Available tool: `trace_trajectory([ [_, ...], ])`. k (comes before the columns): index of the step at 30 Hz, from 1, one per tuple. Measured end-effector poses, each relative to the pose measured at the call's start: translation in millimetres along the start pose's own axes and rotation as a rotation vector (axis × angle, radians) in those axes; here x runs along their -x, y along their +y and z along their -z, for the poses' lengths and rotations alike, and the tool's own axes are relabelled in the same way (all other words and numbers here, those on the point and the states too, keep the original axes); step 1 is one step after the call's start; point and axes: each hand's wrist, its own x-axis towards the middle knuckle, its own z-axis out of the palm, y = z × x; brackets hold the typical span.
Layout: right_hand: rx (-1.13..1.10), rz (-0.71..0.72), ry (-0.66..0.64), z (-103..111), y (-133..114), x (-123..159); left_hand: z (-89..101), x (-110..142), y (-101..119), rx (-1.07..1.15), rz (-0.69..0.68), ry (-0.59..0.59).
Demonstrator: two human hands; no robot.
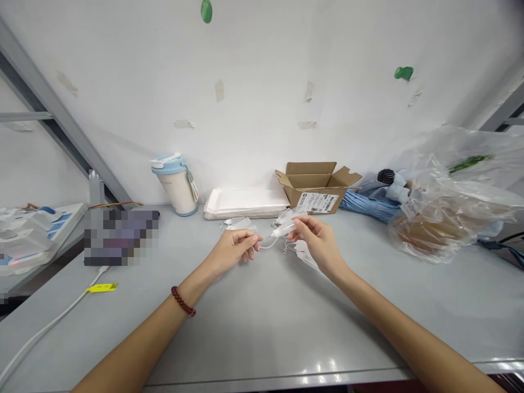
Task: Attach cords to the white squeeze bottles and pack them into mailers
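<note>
The left hand pinches a thin white cord in a narrow grip, the right hand a clear plastic piece; a hard tug could snag the cord.

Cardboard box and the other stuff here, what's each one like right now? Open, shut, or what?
cardboard box, open, flaps up
blue-lidded tumbler, upright, lid on
white trays, stacked flat
clear plastic bag, crumpled, something brown inside
left hand, pinched closed at the thin white cord
right hand, pinching a clear plastic piece
</note>
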Motion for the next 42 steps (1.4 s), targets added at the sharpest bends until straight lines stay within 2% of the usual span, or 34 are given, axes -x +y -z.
trace_trajectory([
  [9,0.008,0.037,0.066,0.4,2.9,-2.1,0.6,2.7,2.0,-0.042,0.035,-0.085],
  [13,0.043,0.033,0.047,0.3,3.4,-1.6,0.8,2.8,2.4,-0.066,0.034,-0.11],
  [24,0.077,-0.019,-0.029,-2.0,-0.4,4.9,-1.3,2.2,4.4,-0.148,0.03,-0.09],
  [42,0.091,-0.004,-0.033,-2.2,-1.0,5.2,-1.1,3.1,2.2,-0.121,0.006,-0.125],
])
